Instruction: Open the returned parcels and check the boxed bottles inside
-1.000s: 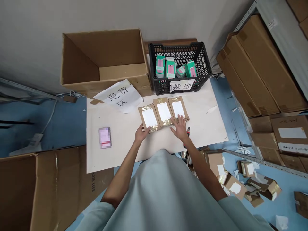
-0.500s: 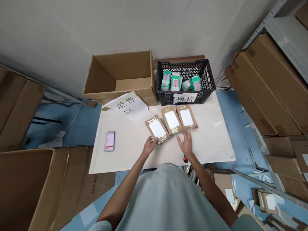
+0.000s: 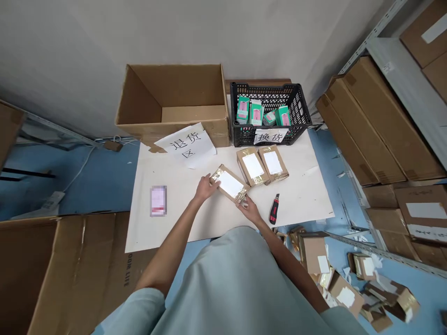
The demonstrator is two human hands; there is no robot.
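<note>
A small taped cardboard parcel with a white label (image 3: 230, 184) lies tilted between my two hands. My left hand (image 3: 206, 187) grips its left end, thumb on the top face. At its lower right corner, my right hand (image 3: 250, 209) has its fingers closed on the edge. Two similar parcels, one (image 3: 253, 166) and another (image 3: 273, 163), stand side by side just beyond, to the right. A red and black utility knife (image 3: 274, 209) rests on the white tabletop (image 3: 307, 200), right of my right hand.
Behind are a large open carton (image 3: 192, 128) and a black crate (image 3: 268, 93) holding several green-and-pink boxes (image 3: 256, 114). A handwritten paper (image 3: 188, 145) hangs before the carton. A pixelated pink item (image 3: 158, 201) lies left. Shelving with cartons (image 3: 366, 125) stands right.
The left parcel has been drawn away from the other two and turned flatter. My right hand has moved left from beside the middle parcel onto it, uncovering the knife.
</note>
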